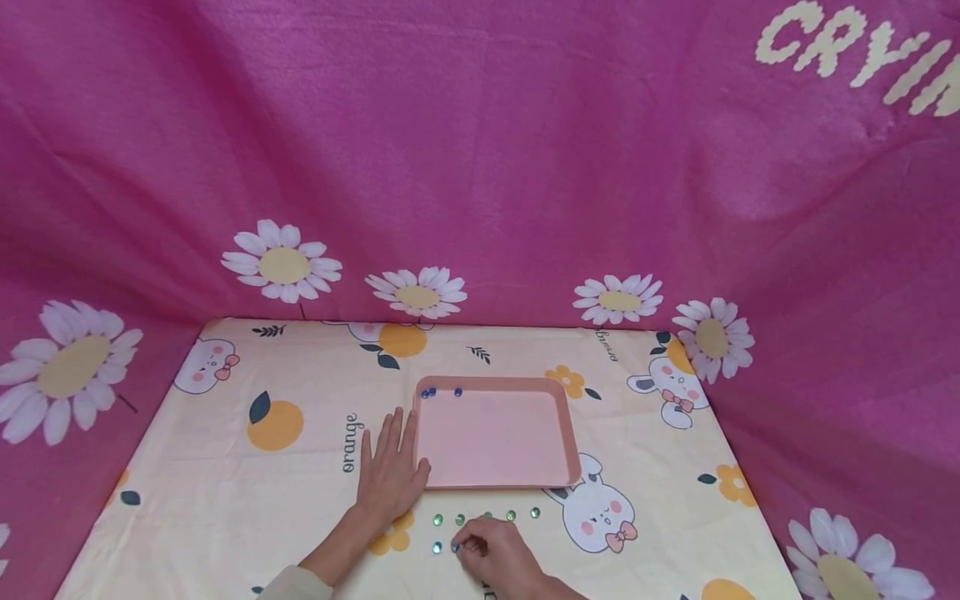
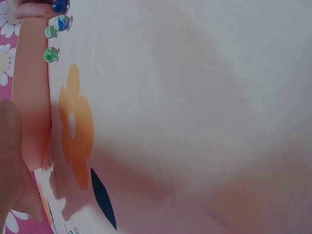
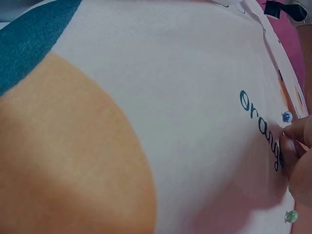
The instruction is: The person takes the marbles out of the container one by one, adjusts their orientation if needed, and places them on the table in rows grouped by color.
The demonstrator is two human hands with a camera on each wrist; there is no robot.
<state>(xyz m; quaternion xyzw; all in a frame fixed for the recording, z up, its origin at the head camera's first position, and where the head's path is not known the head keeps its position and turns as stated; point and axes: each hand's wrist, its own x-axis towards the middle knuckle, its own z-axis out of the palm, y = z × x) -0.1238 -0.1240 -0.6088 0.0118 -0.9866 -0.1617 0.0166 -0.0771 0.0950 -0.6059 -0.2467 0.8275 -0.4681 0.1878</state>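
My right hand [image 1: 501, 550] pinches a dark blue marble [image 2: 59, 6] between thumb and fingertips, low over the cloth in front of the tray. Beside it lies a blue-and-white marble [image 1: 437, 547]. A row of several green marbles [image 1: 438, 520] runs along the tray's near side, partly hidden by the right hand. The shallow pink tray [image 1: 495, 442] holds three dark blue marbles [image 1: 458, 392] near its far left corner. With fingers stretched out, my left hand [image 1: 392, 473] rests against the tray's left side, its thumb at the near left corner.
A cream cloth [image 1: 225, 500] printed with oranges, flowers and rabbits covers the table. Pink fabric [image 1: 480, 167] with daisies hangs at the back and both sides.
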